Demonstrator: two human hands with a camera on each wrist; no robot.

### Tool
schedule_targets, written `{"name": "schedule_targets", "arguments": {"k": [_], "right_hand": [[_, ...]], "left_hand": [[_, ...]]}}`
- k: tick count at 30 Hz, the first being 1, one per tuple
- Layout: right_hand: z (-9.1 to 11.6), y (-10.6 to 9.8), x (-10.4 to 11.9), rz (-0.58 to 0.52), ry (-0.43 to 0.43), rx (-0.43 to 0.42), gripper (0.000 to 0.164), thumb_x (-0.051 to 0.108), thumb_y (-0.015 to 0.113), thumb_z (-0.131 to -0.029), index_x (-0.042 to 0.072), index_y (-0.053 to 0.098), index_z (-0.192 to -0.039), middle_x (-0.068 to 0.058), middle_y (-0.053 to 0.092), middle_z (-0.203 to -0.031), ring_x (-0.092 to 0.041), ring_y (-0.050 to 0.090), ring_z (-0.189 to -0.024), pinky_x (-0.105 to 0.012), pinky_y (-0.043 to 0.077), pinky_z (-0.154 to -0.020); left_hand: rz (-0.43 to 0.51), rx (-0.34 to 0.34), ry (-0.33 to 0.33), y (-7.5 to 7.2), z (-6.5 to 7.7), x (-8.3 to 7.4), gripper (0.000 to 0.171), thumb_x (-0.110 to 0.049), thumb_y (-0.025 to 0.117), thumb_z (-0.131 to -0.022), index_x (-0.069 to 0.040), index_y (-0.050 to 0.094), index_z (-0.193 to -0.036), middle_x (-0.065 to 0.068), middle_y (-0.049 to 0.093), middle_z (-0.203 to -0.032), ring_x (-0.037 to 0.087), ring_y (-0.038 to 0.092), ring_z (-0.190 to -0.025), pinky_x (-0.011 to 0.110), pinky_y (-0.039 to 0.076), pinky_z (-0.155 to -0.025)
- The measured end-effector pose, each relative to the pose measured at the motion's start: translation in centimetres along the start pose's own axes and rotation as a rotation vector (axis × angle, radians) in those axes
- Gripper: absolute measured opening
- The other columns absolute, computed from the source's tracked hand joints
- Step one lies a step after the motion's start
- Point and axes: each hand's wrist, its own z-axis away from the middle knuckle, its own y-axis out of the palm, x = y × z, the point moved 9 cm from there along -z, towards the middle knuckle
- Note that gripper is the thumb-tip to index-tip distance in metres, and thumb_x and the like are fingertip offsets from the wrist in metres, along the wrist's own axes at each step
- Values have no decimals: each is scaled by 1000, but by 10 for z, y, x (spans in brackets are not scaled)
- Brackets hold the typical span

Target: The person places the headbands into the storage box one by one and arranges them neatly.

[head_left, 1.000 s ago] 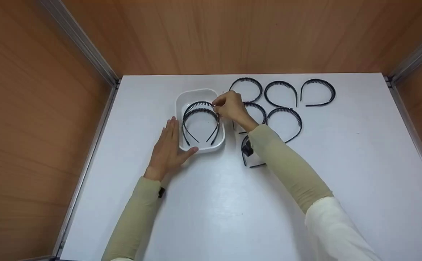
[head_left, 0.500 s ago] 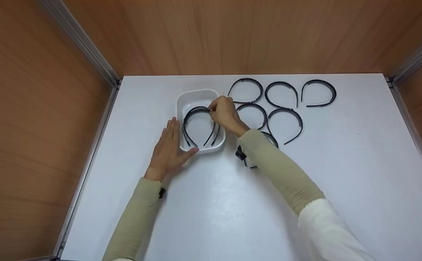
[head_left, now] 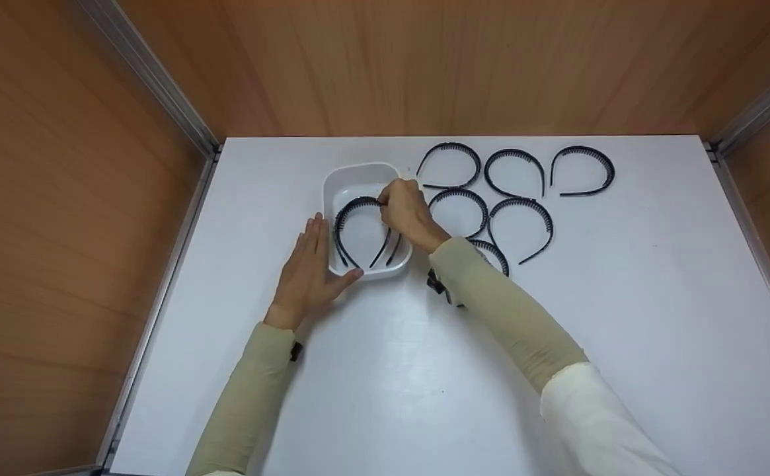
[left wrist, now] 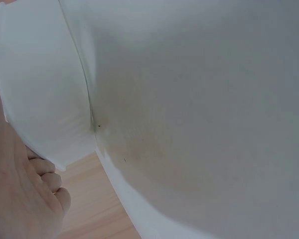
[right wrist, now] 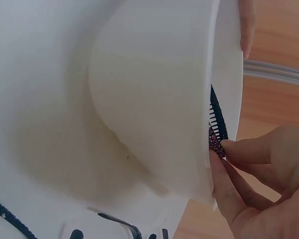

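Note:
A white plastic tub (head_left: 357,181) holds black toothed headbands (head_left: 340,228), nearly overlapping, their ends toward the near side. Over the tub's right side, my right hand (head_left: 406,210) pinches the arch of a headband (right wrist: 217,112) between thumb and fingers; the right wrist view shows its teeth just inside the rim. My left hand (head_left: 302,274) lies with straight fingers along the tub's left wall, its thumb at the near rim. In the left wrist view, that hand (left wrist: 17,184) is beside the tub's outer wall (left wrist: 40,84).
Several more black headbands lie right of the tub, such as one in the back row (head_left: 479,165), one at the far right (head_left: 611,173) and one in the middle (head_left: 550,228). The right forearm partly covers the nearest (head_left: 505,261). Wooden panels (head_left: 424,66) border the white table (head_left: 622,297).
My right hand has moved slightly left and nearer, lowering the headband until it nearly lines up with the other in the tub. My left hand has stayed put.

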Motion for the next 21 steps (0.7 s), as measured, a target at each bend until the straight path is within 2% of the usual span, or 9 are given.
{"name": "schedule_targets", "arguments": {"k": [5,9,13,21], "right_hand": [[0,4,2,27,10,9,22,-1,66,-99,-2,82,-114,-18,79,-118,-22,73,-99,-37,65,-82],[0,5,5,62,-16,3,22,-2,65,-100,-3,82,-113,-18,79,-117,-23,74,-98,-38,65,-82],[0,5,8,98,-36,2,21,-3,64,-99,-3,82,-111,-18,80,-112,-22,73,-92,-36,64,-77],[2,7,12,181,-48,11,19,-9,63,-93,-2,81,-96,-18,79,-98,-21,70,-80,-37,62,-67]], "left_hand": [[-2,-14,6,-1,0,0,123,-81,54,-95,4,7,-169,22,6,-179,32,5,-168,45,12,-137],[-9,-19,13,-2,0,-1,123,-80,56,-95,5,7,-169,23,7,-178,33,6,-167,46,13,-137],[-15,-16,18,-2,-1,-2,122,-79,56,-95,4,6,-169,23,7,-178,33,6,-167,46,13,-137],[-19,-17,24,-2,0,-3,122,-78,57,-96,6,7,-168,24,8,-178,35,7,-167,46,13,-137]]}}
